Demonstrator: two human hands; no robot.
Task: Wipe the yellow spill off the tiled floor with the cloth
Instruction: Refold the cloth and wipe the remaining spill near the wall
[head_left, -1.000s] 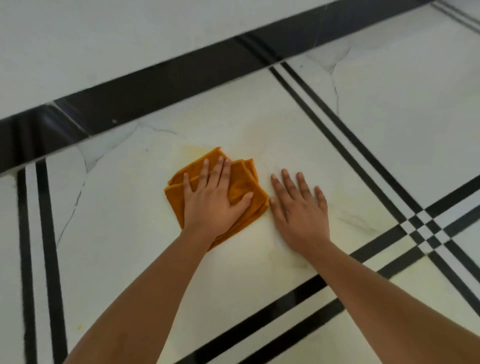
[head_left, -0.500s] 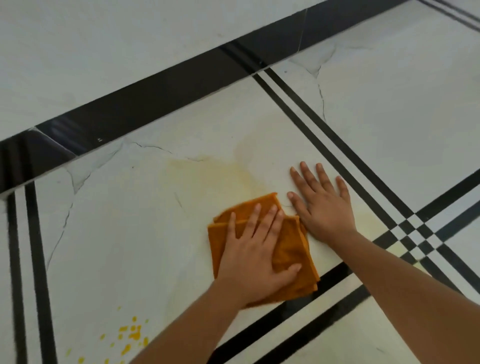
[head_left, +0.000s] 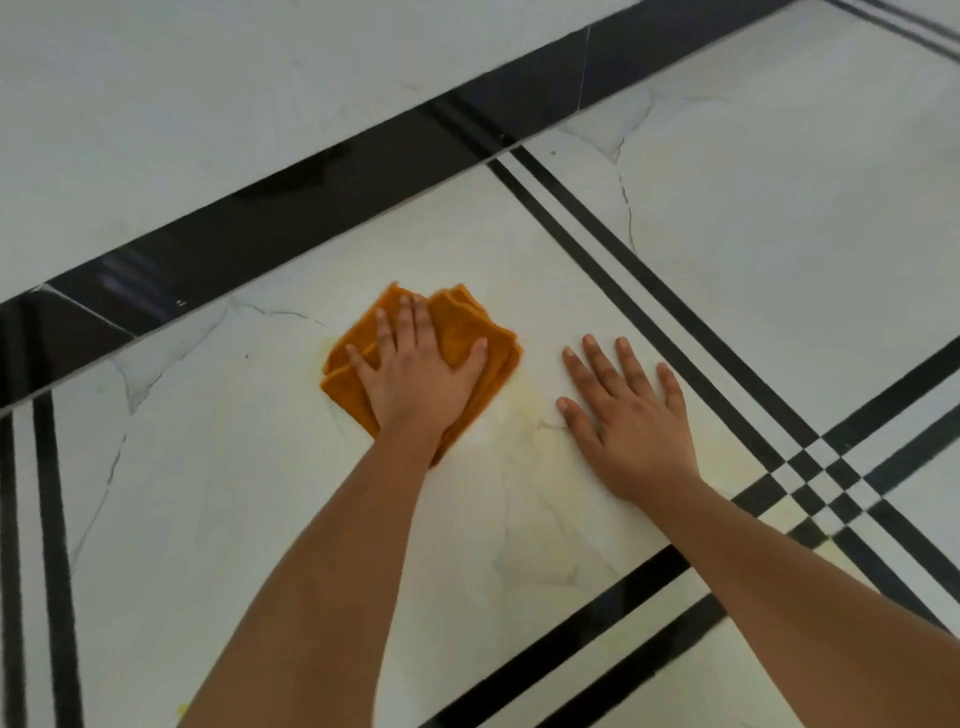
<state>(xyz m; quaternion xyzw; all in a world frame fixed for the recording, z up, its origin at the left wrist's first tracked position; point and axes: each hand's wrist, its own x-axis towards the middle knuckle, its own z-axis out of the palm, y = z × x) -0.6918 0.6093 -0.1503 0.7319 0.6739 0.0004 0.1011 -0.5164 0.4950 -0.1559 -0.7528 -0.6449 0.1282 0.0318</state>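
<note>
Head view, looking down at the floor (head_left: 249, 478): pale marble-look tiles.

- Left hand (head_left: 415, 369): flat on top of the cloth (head_left: 467, 325), fingers straight and spread, thumb out to the right. It presses with the palm and nothing is curled round the cloth. Edges are slightly blurred.
- Cloth: orange, folded into layers, lying on the big tile just this side of the wide black band (head_left: 311, 208). Its far corners and right edge show past the hand, and a bit shows at the wrist.
- Right hand (head_left: 634, 421): palm down on the bare tile, fingers straight and splayed, holding nothing. It sits right of the cloth, near but not touching.
- Yellow spill (head_left: 524, 410): only a faint yellowish smear on the tile between the cloth and the right hand, with a thin tint at the cloth's left edge. A small yellow speck (head_left: 182, 709) sits at the bottom edge, well apart from the cloth.
- Double black stripes (head_left: 649, 291) run right of the right hand and meet another pair at a checker crossing (head_left: 815, 478). Another stripe pair runs down the left edge.
- Thin dark cracks (head_left: 626, 208) run through the tiles.
</note>
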